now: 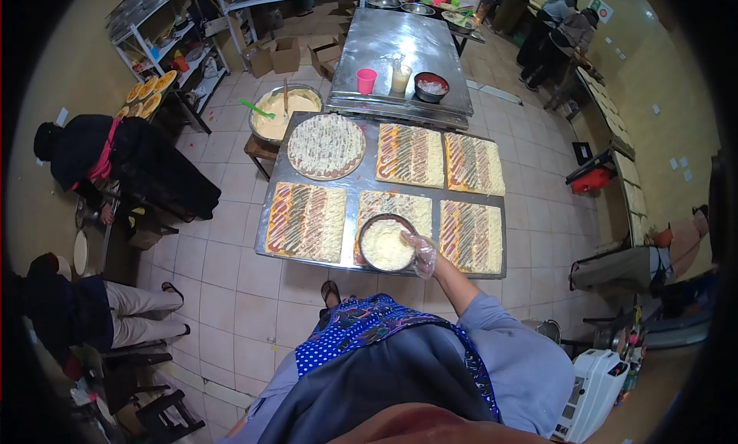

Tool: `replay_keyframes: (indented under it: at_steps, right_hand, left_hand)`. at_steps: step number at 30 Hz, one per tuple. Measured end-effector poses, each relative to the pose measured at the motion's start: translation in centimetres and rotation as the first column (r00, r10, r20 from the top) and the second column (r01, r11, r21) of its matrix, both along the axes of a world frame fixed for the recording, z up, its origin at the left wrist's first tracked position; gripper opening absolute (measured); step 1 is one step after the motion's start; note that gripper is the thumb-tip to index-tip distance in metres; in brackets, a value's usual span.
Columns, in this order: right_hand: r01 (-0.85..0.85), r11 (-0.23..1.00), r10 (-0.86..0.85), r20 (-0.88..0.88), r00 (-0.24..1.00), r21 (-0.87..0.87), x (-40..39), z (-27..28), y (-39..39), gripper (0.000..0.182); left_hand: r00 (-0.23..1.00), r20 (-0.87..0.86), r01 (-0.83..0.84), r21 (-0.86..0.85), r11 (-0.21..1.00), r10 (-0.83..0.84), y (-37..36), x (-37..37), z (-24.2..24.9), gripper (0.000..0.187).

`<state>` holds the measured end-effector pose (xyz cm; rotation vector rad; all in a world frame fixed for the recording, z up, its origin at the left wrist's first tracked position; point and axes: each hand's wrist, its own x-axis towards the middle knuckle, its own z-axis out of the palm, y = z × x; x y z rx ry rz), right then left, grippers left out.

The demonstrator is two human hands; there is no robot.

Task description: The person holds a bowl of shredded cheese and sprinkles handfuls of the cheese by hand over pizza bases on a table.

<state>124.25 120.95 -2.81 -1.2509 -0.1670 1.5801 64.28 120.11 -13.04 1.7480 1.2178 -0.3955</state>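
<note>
My right hand, in a clear plastic glove, grips the right rim of a dark round bowl. Grated pale cheese fills that bowl, and my fingertips reach over the rim toward it. The bowl covers the near part of a rectangular pizza; whether it rests on it or is held above cannot be made out. Beside it lie a striped rectangular pizza on the left and another pizza on the right. My left hand is out of the picture.
A round pizza and two rectangular pizzas fill the far part of the metal table. Behind stands a steel table with a pink cup. A batter basin stands left. People work along both sides.
</note>
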Motion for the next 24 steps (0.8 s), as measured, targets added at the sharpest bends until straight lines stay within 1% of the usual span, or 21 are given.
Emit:
replay_keyframes:
  at_steps: [1, 2, 4, 6, 8, 10, 11, 13, 16, 20, 23, 24]
  right_hand:
    - [-0.019, 0.999, 0.02, 0.037, 0.999, -0.04, 0.8, -1.0, -0.3, 0.06]
    - [-0.04, 0.998, 0.041, 0.033, 0.999, -0.04, 1.4, -2.1, -0.7, 0.06]
    - [0.003, 1.0, -0.002, 0.036, 0.999, -0.023, 0.6, 0.3, -1.2, 0.06]
    - [-0.015, 0.999, 0.015, -0.016, 1.0, -0.029, 0.7, 0.4, -1.3, 0.06]
    - [0.009, 1.0, -0.009, -0.011, 1.0, -0.007, 0.5, 0.3, -1.3, 0.051]
    - [-0.038, 0.999, 0.038, -0.008, 0.999, -0.005, 0.9, -1.3, -0.9, 0.053]
    - [-0.062, 0.998, 0.062, -0.024, 0.998, -0.016, 0.8, -2.0, -1.0, 0.057]
    - [-0.102, 0.995, 0.101, -0.064, 0.993, -0.009, 0.6, -2.0, -0.9, 0.062]
    - [-0.121, 0.993, 0.12, -0.079, 0.99, -0.01, 0.3, -2.7, -0.6, 0.061]
    - [-0.125, 0.992, 0.124, -0.07, 0.99, -0.001, 0.2, -1.8, -0.5, 0.06]
    - [-0.118, 0.993, 0.115, -0.079, 0.99, -0.024, 0.4, -1.9, -0.7, 0.058]
    - [-0.103, 0.994, 0.101, -0.058, 0.993, -0.026, 0.5, -1.9, -0.7, 0.055]
  left_hand:
    - [1.0, 0.003, -0.011, 0.001, 1.0, 0.011, -0.7, -0.3, -0.2, 0.021]
    - [1.0, 0.004, -0.025, 0.001, 1.0, 0.025, -1.7, -0.7, -0.4, 0.021]
    - [0.998, -0.004, -0.056, -0.007, 0.998, 0.056, -4.0, -1.6, 0.2, 0.021]
    - [0.997, -0.012, -0.076, -0.017, 0.997, 0.076, -6.3, -2.6, 0.7, 0.021]
    - [0.995, -0.026, -0.095, -0.03, 0.995, 0.094, -8.7, -3.8, 1.6, 0.021]
    - [0.993, -0.041, -0.113, -0.043, 0.993, 0.111, -10.9, -4.7, 3.0, 0.021]
    - [0.992, -0.052, -0.119, -0.051, 0.992, 0.117, -12.1, -5.3, 3.7, 0.021]
    - [0.991, -0.061, -0.122, -0.06, 0.991, 0.118, -13.5, -6.1, 4.7, 0.022]
    - [0.992, -0.056, -0.116, -0.057, 0.992, 0.112, -14.2, -6.3, 5.3, 0.022]
    - [0.993, -0.037, -0.11, -0.05, 0.993, 0.108, -14.8, -5.9, 5.7, 0.022]
    - [0.994, -0.028, -0.107, -0.059, 0.993, 0.105, -15.8, -5.8, 6.2, 0.022]
    - [0.994, -0.024, -0.105, -0.064, 0.992, 0.104, -16.2, -5.7, 6.4, 0.022]
